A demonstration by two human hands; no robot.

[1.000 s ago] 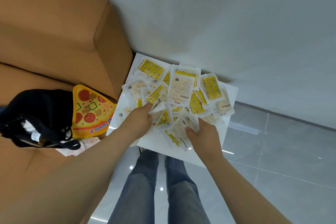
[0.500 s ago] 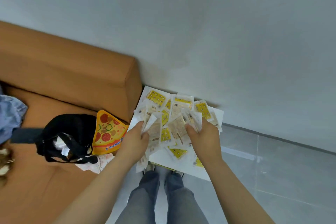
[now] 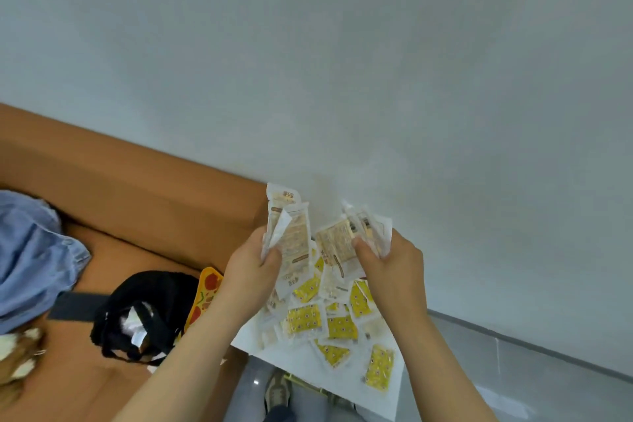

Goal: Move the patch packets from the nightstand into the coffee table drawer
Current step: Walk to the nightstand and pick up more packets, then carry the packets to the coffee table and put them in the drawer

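A blue garment [image 3: 30, 257] lies at the far left of a brown sofa [image 3: 137, 188], beside a black bag [image 3: 144, 312] and a pizza-slice toy [image 3: 205, 291]. The left hand [image 3: 251, 271] is clenched on a sheaf of patch packets [image 3: 291, 236], lifted clear of the white nightstand [image 3: 342, 373]. Just beside it the right hand [image 3: 394, 264] grips a second bunch [image 3: 356, 236], thumb pressed across the front. More packets [image 3: 339, 325], most yellow side up, lie scattered on the nightstand below the hands. A shoe [image 3: 277, 394], somewhat blurred, shows on the grey floor [image 3: 513, 380].
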